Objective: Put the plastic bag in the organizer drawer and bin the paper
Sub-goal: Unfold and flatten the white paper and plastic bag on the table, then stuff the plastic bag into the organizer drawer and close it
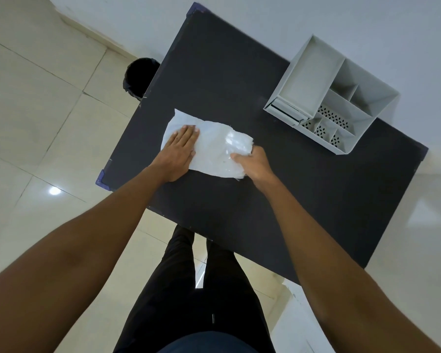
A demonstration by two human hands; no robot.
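A clear plastic bag with white paper inside or under it lies on the black table. My left hand presses flat on the left part of the sheet, fingers together and extended. My right hand pinches the right end of the plastic bag between thumb and fingers. A grey desk organizer with several compartments stands at the table's far right; its drawer on the near-left side looks shut. A black bin stands on the floor beyond the table's left edge.
The table's far side meets a white wall. Pale floor tiles stretch to the left. My legs in dark trousers stand at the table's near edge.
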